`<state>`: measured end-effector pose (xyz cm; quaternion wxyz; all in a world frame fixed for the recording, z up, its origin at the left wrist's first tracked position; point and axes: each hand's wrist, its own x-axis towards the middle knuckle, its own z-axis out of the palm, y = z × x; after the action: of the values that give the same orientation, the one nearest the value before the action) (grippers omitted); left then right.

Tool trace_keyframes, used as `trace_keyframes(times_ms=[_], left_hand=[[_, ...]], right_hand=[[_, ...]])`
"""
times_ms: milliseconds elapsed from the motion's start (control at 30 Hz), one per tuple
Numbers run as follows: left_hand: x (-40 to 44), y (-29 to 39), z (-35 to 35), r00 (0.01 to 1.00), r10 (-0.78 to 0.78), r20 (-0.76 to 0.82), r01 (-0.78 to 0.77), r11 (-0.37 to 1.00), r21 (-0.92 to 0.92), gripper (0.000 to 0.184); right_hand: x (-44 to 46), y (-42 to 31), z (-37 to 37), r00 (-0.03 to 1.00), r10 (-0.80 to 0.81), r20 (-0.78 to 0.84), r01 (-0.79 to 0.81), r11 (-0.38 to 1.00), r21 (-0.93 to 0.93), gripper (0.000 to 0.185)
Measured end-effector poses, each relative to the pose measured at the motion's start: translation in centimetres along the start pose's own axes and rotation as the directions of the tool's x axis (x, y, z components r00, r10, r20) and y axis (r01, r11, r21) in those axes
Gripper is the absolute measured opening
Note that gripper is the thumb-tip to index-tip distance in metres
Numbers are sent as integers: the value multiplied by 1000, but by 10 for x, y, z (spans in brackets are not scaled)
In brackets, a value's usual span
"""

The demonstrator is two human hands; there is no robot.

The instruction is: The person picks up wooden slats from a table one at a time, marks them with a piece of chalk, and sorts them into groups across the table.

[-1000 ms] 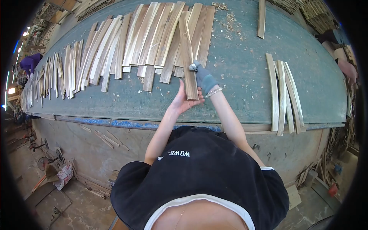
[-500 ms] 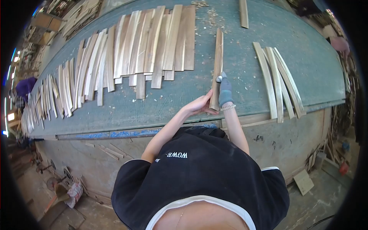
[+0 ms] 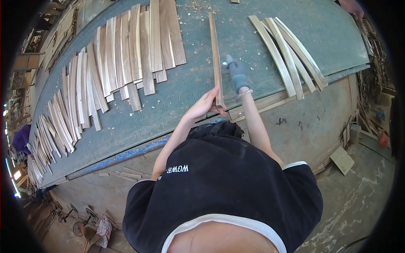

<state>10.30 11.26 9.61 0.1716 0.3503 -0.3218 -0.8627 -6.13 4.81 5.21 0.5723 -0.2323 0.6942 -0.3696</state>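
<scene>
My bare left hand [image 3: 205, 104] is closed around the near end of a wooden strip [image 3: 216, 59]. The strip points away from me over the green tabletop, its narrow edge turned up. Just right of it is my right hand [image 3: 237, 71], in a grey-blue glove, apart from the wood. Its fingers stretch forward and seem to hold nothing; a pale spot shows at the thumb side, too small to make out. Several curved wooden strips [image 3: 274, 55] lie fanned out further right.
A long row of wooden slats [image 3: 122, 55] covers the left of the green table [image 3: 168, 97]. Wood chips are scattered at the far middle. A person in purple [image 3: 21, 139] is at the far left. A broom [image 3: 89, 233] and a sack [image 3: 104, 232] stand on the floor.
The held strip has been turned onto its edge. My right hand has come off it and moved slightly away to the right. The whole view has shifted and rotated.
</scene>
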Motion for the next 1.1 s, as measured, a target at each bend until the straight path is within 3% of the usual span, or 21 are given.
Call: trace_keyframes(times_ms=[67, 133, 200, 267, 300, 367, 500, 567, 700, 800, 867, 900, 967, 1000, 1033, 1067, 1100], left_hand=[[-8, -2, 2, 999, -16, 45, 18, 999, -40, 54], [-19, 1, 9, 992, -45, 121, 61, 988, -140, 54], [-26, -1, 18, 995, -32, 95, 46, 987, -155, 55], [-35, 0, 23, 994, 38, 102, -13, 973, -232, 55], [-36, 1, 25, 998, 47, 49, -35, 973, -228, 56], [-38, 0, 25, 996, 73, 50, -60, 972, -229, 57], [-36, -4, 21, 991, 123, 53, -106, 963, -249, 62], [-35, -6, 23, 994, 109, 26, -100, 966, -237, 63], [-35, -8, 24, 995, 103, 8, -99, 968, -230, 64], [-36, -9, 20, 992, 106, 72, -83, 959, -271, 60], [-36, -7, 19, 990, 93, 102, -63, 962, -267, 60], [-33, -4, 19, 987, 99, 124, -64, 963, -261, 60], [-32, -4, 21, 985, 61, 162, -21, 971, -237, 59], [-32, -3, 20, 981, 18, 191, 22, 978, -206, 58], [-28, -9, 11, 979, -94, 184, 102, 994, -35, 53], [-22, -12, -3, 961, -154, 228, 130, 985, 115, 48], [-13, -18, -18, 969, -117, 217, 61, 967, 249, 46]], right_hand=[[16, -4, -8, 951, -252, -178, 253, 967, -15, 31], [32, -16, -6, 929, -323, -182, 329, 944, 3, 27], [49, -25, 0, 903, -386, -187, 397, 918, 21, 23], [68, -28, 7, 829, -557, -54, 559, 819, 130, 20], [75, -30, 9, 826, -561, -52, 562, 817, 130, 20], [89, -30, 11, 706, -707, 50, 695, 676, -245, 20], [85, -40, 27, 704, -702, 109, 676, 615, -406, 19], [84, -38, 34, 676, -733, -73, 482, 515, -708, 18], [32, -35, 33, 750, -660, -48, 443, 555, -704, 19], [1, -31, 19, 796, -604, -45, 431, 617, -659, 16], [-17, -24, 6, 777, -629, 25, 600, 728, -331, 19], [-26, -19, 4, 774, -632, 20, 601, 725, -337, 19], [-47, -11, 4, 895, -439, -79, 421, 890, -179, 23], [-57, -13, 8, 984, -173, -42, 174, 985, 22, 27], [-67, -15, 12, 995, 87, 51, -96, 974, 205, 31], [-66, -6, 10, 998, -67, -19, 68, 995, 67, 32], [-56, 9, 8, 971, -229, -72, 224, 971, -81, 33]])
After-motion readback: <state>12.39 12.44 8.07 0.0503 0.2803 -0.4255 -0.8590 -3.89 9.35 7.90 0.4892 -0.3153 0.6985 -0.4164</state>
